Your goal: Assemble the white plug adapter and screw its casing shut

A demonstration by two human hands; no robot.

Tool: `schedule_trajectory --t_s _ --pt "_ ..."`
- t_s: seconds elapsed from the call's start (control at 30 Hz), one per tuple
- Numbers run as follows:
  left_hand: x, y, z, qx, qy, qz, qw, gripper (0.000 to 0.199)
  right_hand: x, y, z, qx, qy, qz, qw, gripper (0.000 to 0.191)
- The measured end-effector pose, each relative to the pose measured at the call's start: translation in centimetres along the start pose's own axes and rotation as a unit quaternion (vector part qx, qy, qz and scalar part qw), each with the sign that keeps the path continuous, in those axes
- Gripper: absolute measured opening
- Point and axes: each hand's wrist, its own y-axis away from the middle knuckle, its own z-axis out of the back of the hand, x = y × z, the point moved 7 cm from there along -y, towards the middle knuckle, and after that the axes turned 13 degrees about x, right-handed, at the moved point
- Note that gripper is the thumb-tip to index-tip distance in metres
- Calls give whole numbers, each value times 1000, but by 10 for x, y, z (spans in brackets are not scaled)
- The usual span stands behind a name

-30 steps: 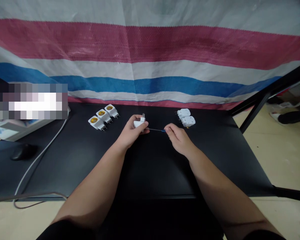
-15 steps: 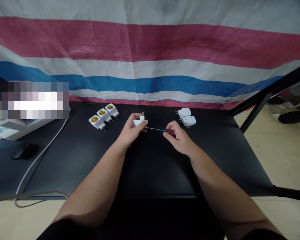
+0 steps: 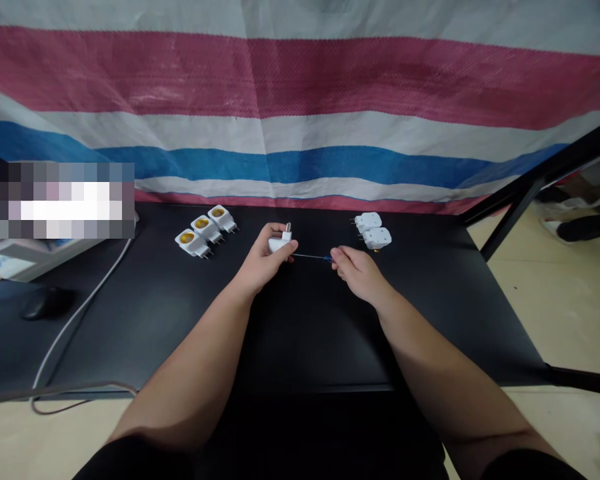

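Observation:
My left hand (image 3: 267, 257) is closed around a white plug-in lamp socket (image 3: 279, 245), its metal prongs pointing up and away from me. In my right hand (image 3: 357, 272) is a screwdriver (image 3: 310, 256), the fingers wrapped over its handle so that mostly the thin shaft and a blue collar show. The shaft runs left to the side of the socket, where my left thumb and fingers hide the tip. Both hands are held above the middle of the black table.
Three white lamp sockets (image 3: 207, 229) with brass-coloured insides stand in a slanted row to the left. Two more white plug pieces (image 3: 377, 237) lie at the right. A black mouse (image 3: 47, 302), a grey cable (image 3: 87, 299) and a partly blurred-out white device (image 3: 35, 260) occupy the left end.
My right hand has turned and closed further over the screwdriver handle, which showed between the fingers before. The socket in my left hand has barely shifted.

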Motion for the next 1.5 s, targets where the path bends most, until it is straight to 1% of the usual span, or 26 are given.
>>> schedule_trajectory --t_s 0.03,0.07,0.17,0.23,0.3,0.33,0.4,0.47,0.57,0.63,0.67,0.73,0.83,0.87,0.93,1.0,1.07,1.13,1.23,1.3,1.43,1.5 --pt "-1 0 0 2 -6 -7 1000 42 -2 0 -1 3 -8 -7 1000 57" --pt "-2 0 0 2 -12 -12 1000 42 -2 0 -2 5 -15 -4 1000 55" --pt "-3 0 3 -5 -27 -10 1000 44 7 1 -2 13 -15 43 999 36" --pt "-2 0 4 -6 -25 -1 1000 45 13 2 -1 13 6 59 998 33" --pt "-2 0 4 -4 -24 0 1000 45 15 2 0 7 28 47 998 36" --pt "-4 1 4 -3 -31 -4 1000 44 14 2 0 10 32 32 999 41" --pt "-7 2 4 -4 -54 -15 998 41 10 1 -4 28 27 -4 999 55" --pt "-8 3 4 -6 -69 -16 997 38 8 1 -8 39 14 -19 999 59" --pt "-4 2 6 -11 -37 -2 999 38 15 2 -7 23 7 28 999 44" --pt "0 1 5 -8 0 4 1000 40 17 2 -4 7 15 54 998 40" --pt "2 1 5 -4 14 5 1000 41 16 2 -2 0 22 53 998 41" --pt "3 0 3 6 25 3 1000 42 11 1 0 -9 24 27 999 46" --pt "0 1 0 11 1 -5 1000 41 2 0 0 -7 4 -17 1000 58" --pt "-1 1 0 10 -8 -5 1000 41 2 0 0 -7 0 -17 1000 57" --pt "-1 1 0 5 -12 -1 1000 41 7 1 -1 -1 5 8 1000 47" --pt "1 1 1 1 5 7 1000 43 12 1 0 0 21 34 999 38" --pt "1 0 1 3 25 11 1000 45 13 2 1 -15 42 30 999 39" --pt "0 0 -1 11 31 6 999 45 11 1 2 -26 50 4 998 47" --pt "-6 0 -1 14 8 -15 1000 45 6 0 -5 4 25 -29 999 60" --pt "-9 1 2 5 -22 -24 999 45 8 0 -7 12 13 -26 1000 62" --pt "-4 1 8 -15 -73 6 997 39 21 3 -6 27 47 23 998 45" --pt "-1 1 8 -13 -80 16 997 38 23 3 -8 48 57 25 997 45"
